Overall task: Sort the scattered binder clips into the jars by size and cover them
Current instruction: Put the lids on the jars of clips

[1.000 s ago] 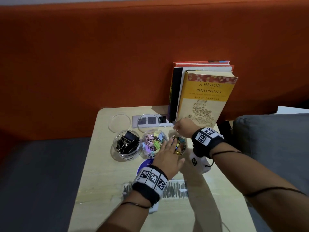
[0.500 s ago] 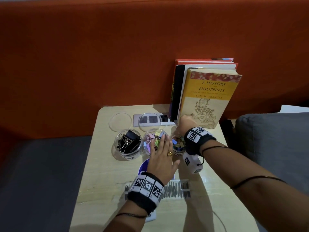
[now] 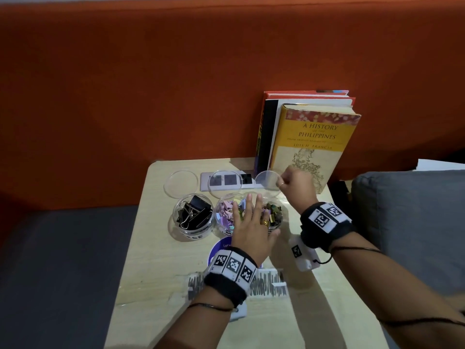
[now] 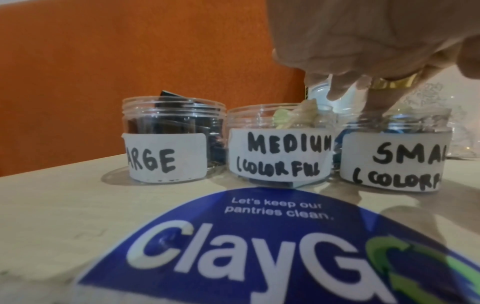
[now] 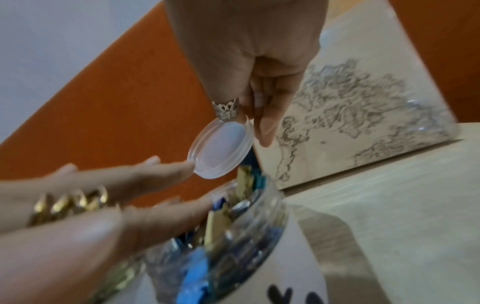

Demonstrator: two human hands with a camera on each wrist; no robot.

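Above small jar (image 3: 273, 214): right hand (image 3: 295, 183) pinches clear lid (image 3: 268, 179); left hand (image 3: 247, 222) flat, fingers straight over rim. Risk: lid catches fingers, seats crooked.

Your right hand (image 3: 296, 185) is raised with its fingers curled, thumb and forefinger pinching something at their tips. Your left hand (image 3: 249, 224) reaches forward, palm down, fingers (image 5: 145, 176) straight and slightly spread. Both forearms angle inward toward each other

The clear lid (image 3: 268, 180) has been lifted off the worktop (image 3: 156, 260), now pinched by the right hand (image 3: 297, 186) at frame centre.
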